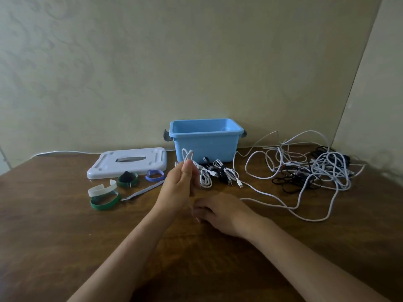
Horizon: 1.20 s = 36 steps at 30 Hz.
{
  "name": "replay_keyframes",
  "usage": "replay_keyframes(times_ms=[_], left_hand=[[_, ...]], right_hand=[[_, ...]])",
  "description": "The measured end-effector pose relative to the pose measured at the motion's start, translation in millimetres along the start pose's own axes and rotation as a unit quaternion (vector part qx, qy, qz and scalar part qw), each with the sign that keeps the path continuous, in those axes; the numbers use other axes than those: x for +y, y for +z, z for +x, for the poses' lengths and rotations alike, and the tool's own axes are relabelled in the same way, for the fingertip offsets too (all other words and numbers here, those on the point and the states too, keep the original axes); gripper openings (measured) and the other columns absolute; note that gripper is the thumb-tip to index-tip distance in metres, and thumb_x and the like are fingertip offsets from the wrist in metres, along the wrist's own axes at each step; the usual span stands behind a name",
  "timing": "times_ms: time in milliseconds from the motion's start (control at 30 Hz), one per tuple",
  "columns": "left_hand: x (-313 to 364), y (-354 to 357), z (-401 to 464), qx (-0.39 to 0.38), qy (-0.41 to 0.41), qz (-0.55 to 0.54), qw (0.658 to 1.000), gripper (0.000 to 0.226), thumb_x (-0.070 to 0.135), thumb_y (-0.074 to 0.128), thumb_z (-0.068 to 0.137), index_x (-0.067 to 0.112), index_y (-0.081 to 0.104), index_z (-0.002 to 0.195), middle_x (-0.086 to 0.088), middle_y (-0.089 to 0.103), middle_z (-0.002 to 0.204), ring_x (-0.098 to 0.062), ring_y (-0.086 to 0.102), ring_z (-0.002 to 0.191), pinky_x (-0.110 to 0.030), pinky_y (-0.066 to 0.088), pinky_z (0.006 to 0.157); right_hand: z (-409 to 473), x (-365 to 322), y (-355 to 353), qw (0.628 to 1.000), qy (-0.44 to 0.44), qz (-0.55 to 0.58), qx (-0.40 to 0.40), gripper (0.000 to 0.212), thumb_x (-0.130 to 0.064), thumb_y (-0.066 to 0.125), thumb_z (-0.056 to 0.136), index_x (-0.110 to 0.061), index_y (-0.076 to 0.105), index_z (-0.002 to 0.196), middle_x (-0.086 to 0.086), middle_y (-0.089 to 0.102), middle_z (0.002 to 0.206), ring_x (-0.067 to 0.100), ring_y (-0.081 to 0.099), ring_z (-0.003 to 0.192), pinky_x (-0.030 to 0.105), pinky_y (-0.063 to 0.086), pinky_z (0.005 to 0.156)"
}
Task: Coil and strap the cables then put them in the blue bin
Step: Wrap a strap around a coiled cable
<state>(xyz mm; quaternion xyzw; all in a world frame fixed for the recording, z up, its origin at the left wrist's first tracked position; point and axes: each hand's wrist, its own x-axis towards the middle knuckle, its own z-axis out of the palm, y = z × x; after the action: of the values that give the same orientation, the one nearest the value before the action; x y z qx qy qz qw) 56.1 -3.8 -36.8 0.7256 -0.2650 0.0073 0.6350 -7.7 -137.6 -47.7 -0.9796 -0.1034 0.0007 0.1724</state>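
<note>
coiling cables at the bench

beige wall behind a dark wooden bench (pixel 65 225). against the wall, open blue bin (pixel 206 144), nothing visible inside; white lid (pixel 128 163) flat to its left. in front of the lid, loose straps: white (pixel 101 188), two green (pixel 104 202), purple (pixel 154 175), grey one (pixel 144 191) lying flat. left hand (pixel 180 188) raised, grip pinching small loops of a white cable (pixel 188 155), its length trailing away. right hand (pixel 220 211) low by the bench, fingers curled; grip state: cannot tell. strapped cable bundles (pixel 218 173) just before the bin. tangled white and black cables (pixel 309 168) heaped at right.
</note>
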Motion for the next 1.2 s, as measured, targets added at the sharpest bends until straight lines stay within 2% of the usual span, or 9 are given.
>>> replay_keyframes(times_ms=[100, 267, 433, 533, 633, 833, 967, 1100, 1200], left_hand=[[6, 2, -3, -0.048, -0.013, -0.039, 0.998, 0.048, 0.043, 0.031, 0.103, 0.007, 0.052, 0.08, -0.004, 0.045, 0.058, -0.014, 0.038, 0.048, -0.027, 0.032, 0.046], [11, -3, -5, -0.082, -0.048, -0.04, 0.995, 0.054, 0.057, 0.036, 0.091, 0.008, 0.052, 0.078, 0.005, 0.038, 0.055, -0.009, 0.029, 0.046, -0.025, 0.025, 0.045], [19, -11, -7, -0.127, -0.037, -0.037, 0.991, 0.062, 0.057, 0.035, 0.092, 0.003, 0.066, 0.102, 0.006, 0.038, 0.054, -0.008, 0.031, 0.045, -0.022, 0.028, 0.043], [22, -1, -12, -0.162, -0.018, 0.054, 0.985, 0.062, 0.061, 0.034, 0.086, 0.005, 0.061, 0.084, 0.008, 0.044, 0.052, -0.009, 0.039, 0.046, -0.021, 0.036, 0.048], [15, 7, -14, -0.18, 0.028, 0.205, 0.962, 0.05, 0.06, 0.028, 0.092, 0.024, 0.053, 0.068, 0.006, 0.05, 0.058, -0.006, 0.046, 0.052, -0.027, 0.041, 0.059], [9, 6, -8, -0.208, 0.001, 0.282, 0.937, 0.057, 0.058, 0.024, 0.096, 0.02, 0.063, 0.081, 0.0, 0.058, 0.073, -0.011, 0.053, 0.066, -0.027, 0.042, 0.064], [0, -1, -1, -0.165, -0.001, 0.313, 0.935, 0.056, 0.056, 0.023, 0.101, 0.017, 0.063, 0.093, 0.001, 0.064, 0.086, -0.01, 0.059, 0.078, -0.031, 0.051, 0.074], [-8, -17, 8, -0.039, -0.034, 0.264, 0.963, 0.059, 0.059, 0.022, 0.1, 0.016, 0.061, 0.091, 0.0, 0.062, 0.085, -0.013, 0.059, 0.084, -0.033, 0.048, 0.077], [-12, -17, 9, -0.044, -0.052, 0.196, 0.978, 0.065, 0.067, 0.022, 0.092, 0.015, 0.06, 0.088, 0.002, 0.057, 0.076, -0.015, 0.056, 0.075, -0.035, 0.045, 0.074]], right_hand=[[0, 1, 1, 0.999, -0.001, -0.03, 0.018, 0.022, -0.043, 0.044, 0.105, -0.033, 0.057, 0.09, -0.001, 0.07, 0.105, 0.021, 0.062, 0.098, 0.038, 0.047, 0.084], [0, 23, -13, 0.994, 0.066, -0.079, 0.02, 0.029, -0.051, 0.048, 0.1, -0.03, 0.056, 0.082, -0.012, 0.06, 0.082, 0.013, 0.057, 0.085, 0.039, 0.036, 0.095], [-13, 54, -32, 0.988, 0.13, 0.029, 0.08, 0.048, -0.046, 0.04, 0.107, -0.024, 0.063, 0.071, -0.003, 0.069, 0.08, 0.013, 0.06, 0.066, 0.024, 0.035, 0.059], [-11, 48, -29, 0.97, 0.155, 0.123, 0.143, 0.058, -0.058, 0.032, 0.104, -0.022, 0.064, 0.072, -0.005, 0.057, 0.063, 0.011, 0.053, 0.058, 0.027, 0.035, 0.059], [-7, 41, -26, 0.958, 0.167, 0.144, 0.184, 0.057, -0.061, 0.033, 0.102, -0.023, 0.065, 0.075, -0.005, 0.06, 0.068, 0.012, 0.056, 0.064, 0.03, 0.036, 0.06], [-8, 34, -24, 0.946, 0.133, 0.192, 0.223, 0.04, -0.049, 0.046, 0.104, -0.022, 0.069, 0.087, -0.005, 0.058, 0.068, 0.012, 0.052, 0.063, 0.03, 0.037, 0.058], [-10, 35, -32, 0.968, 0.108, 0.148, 0.173, 0.011, -0.044, 0.061, 0.098, -0.034, 0.066, 0.1, -0.004, 0.07, 0.083, 0.018, 0.066, 0.075, 0.037, 0.05, 0.062], [-18, 41, -41, 0.986, 0.12, 0.056, 0.098, 0.021, -0.053, 0.057, 0.098, -0.036, 0.07, 0.103, -0.016, 0.061, 0.082, 0.005, 0.06, 0.079, 0.028, 0.042, 0.064], [-17, 41, -39, 0.981, 0.1, 0.101, 0.135, 0.035, -0.049, 0.043, 0.105, -0.033, 0.069, 0.088, -0.008, 0.057, 0.064, 0.015, 0.06, 0.064, 0.031, 0.038, 0.058]])
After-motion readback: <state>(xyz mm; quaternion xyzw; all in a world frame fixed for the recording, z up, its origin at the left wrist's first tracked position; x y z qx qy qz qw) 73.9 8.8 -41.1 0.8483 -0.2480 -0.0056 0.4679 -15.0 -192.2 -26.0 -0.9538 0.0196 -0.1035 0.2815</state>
